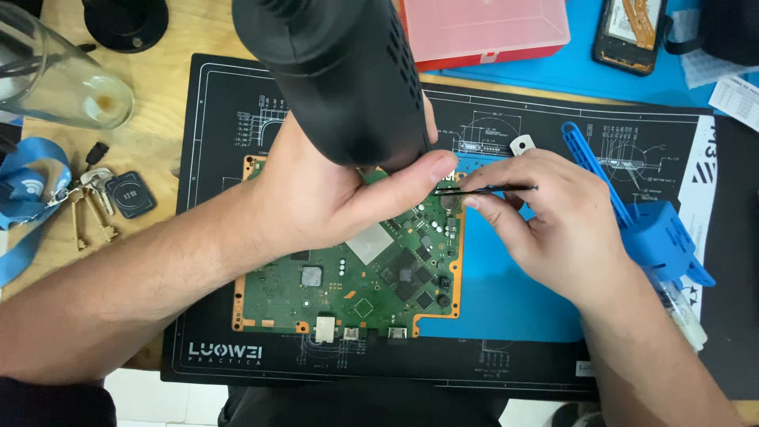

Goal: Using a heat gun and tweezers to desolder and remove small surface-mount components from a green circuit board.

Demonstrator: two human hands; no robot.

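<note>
I saw the green circuit board (348, 292), orange-edged and studded with dark chips and a silvery square, lying flat on the black printed mat (213, 198) on the wooden worktop (158, 103). My left hand (324, 190) was closed around a bulky matte black heat gun (340, 71) pointed down at the board. My right hand (553, 221) pinched thin black tweezers (486, 189), tips over the board's upper right corner.
</note>
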